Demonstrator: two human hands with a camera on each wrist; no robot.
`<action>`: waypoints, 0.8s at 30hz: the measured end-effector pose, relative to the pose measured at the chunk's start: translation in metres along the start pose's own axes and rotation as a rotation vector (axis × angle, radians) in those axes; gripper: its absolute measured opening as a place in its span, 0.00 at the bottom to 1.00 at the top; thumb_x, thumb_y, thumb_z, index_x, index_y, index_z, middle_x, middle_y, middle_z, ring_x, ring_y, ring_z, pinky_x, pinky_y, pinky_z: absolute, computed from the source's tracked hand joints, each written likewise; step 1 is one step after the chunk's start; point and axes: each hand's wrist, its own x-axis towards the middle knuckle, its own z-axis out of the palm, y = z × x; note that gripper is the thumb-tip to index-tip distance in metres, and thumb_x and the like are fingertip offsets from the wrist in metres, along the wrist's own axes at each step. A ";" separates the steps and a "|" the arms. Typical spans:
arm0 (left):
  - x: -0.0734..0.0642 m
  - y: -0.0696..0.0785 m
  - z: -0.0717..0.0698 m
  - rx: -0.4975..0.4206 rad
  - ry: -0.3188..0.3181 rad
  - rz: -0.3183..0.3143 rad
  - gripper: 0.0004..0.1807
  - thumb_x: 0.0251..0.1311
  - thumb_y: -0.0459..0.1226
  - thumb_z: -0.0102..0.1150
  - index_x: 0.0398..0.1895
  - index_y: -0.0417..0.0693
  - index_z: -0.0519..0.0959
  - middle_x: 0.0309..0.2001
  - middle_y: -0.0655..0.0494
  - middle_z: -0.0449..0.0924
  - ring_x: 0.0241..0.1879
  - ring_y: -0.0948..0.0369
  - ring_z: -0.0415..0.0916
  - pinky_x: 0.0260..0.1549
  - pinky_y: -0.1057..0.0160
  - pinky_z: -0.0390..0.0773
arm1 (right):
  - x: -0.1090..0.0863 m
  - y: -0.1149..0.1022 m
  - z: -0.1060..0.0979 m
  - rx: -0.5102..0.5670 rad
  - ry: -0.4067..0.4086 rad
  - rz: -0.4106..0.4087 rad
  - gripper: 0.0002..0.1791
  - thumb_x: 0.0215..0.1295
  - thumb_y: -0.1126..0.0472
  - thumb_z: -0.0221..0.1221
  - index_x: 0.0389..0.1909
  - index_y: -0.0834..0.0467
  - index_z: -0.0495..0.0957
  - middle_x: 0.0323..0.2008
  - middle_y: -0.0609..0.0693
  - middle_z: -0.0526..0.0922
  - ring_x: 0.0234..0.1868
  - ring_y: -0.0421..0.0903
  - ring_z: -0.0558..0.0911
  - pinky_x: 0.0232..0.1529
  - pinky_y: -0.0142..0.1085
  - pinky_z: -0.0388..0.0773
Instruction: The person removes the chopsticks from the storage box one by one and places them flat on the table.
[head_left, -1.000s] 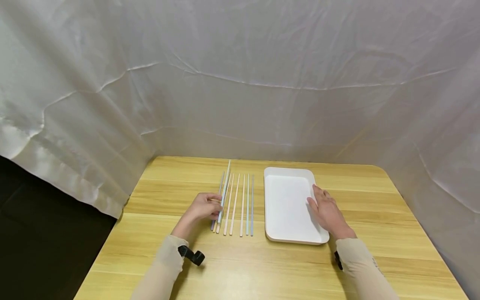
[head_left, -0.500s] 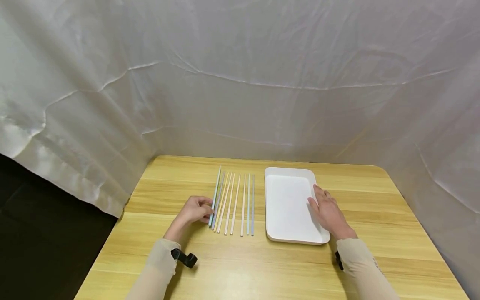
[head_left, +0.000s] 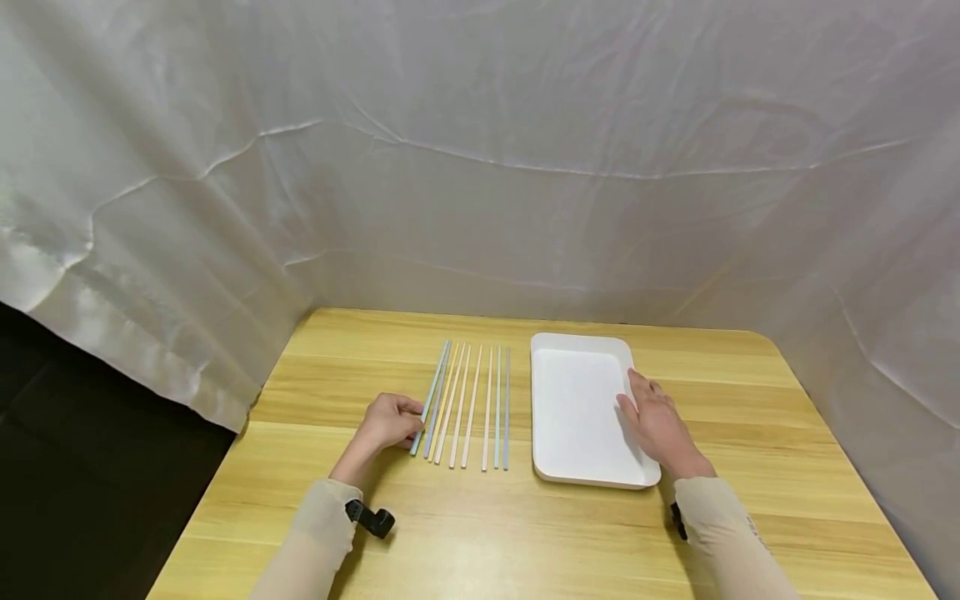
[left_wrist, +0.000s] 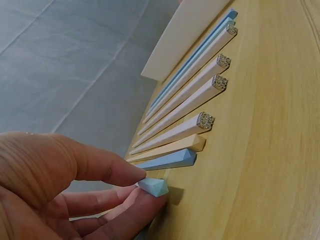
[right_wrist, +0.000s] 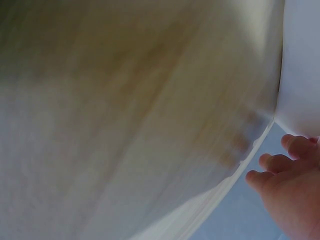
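My left hand [head_left: 390, 421] pinches a mint-green chopstick [left_wrist: 154, 186] near its thick end, between thumb and fingers. In the head view this chopstick lies slanted at the left end of a row of chopsticks. Right beside it is a blue chopstick [left_wrist: 172, 160], then a yellowish one [left_wrist: 185, 146] and several pale pink ones with patterned ends. Another mint chopstick [head_left: 497, 408] and a blue-grey one [head_left: 507, 408] finish the row on the right. My right hand [head_left: 660, 425] rests with extended fingers on the right rim of a white tray [head_left: 581, 417].
The wooden table [head_left: 480, 542] reaches back to a pale hanging curtain [head_left: 480, 208], which also runs along both sides. A dark area [head_left: 90, 467] lies beyond the table's left edge. Wrist cameras sit on both sleeves.
My left hand has carried the mint chopstick leftward from above the row and lowered it beside the leftmost blue one. The right hand and the tray have stayed in place.
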 end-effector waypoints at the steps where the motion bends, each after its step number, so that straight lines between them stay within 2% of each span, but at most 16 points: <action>1: 0.000 0.000 0.000 0.007 0.009 -0.001 0.17 0.57 0.22 0.64 0.50 0.29 0.84 0.34 0.42 0.89 0.23 0.59 0.84 0.27 0.58 0.92 | 0.000 0.000 0.000 0.000 0.001 -0.001 0.40 0.87 0.43 0.36 0.83 0.68 0.46 0.82 0.71 0.51 0.81 0.76 0.50 0.82 0.69 0.46; 12: -0.002 -0.002 0.000 0.111 0.081 0.031 0.14 0.54 0.25 0.65 0.45 0.32 0.86 0.31 0.47 0.89 0.20 0.60 0.83 0.22 0.60 0.90 | 0.001 -0.002 0.000 -0.005 -0.001 -0.010 0.40 0.87 0.43 0.37 0.83 0.69 0.46 0.82 0.70 0.51 0.80 0.77 0.50 0.82 0.69 0.46; 24: -0.004 -0.002 0.007 0.156 0.125 0.062 0.11 0.55 0.26 0.70 0.43 0.34 0.86 0.35 0.43 0.89 0.22 0.59 0.83 0.20 0.63 0.89 | 0.002 0.000 0.000 0.017 0.011 -0.020 0.40 0.87 0.44 0.37 0.82 0.70 0.47 0.82 0.71 0.52 0.80 0.77 0.51 0.82 0.70 0.48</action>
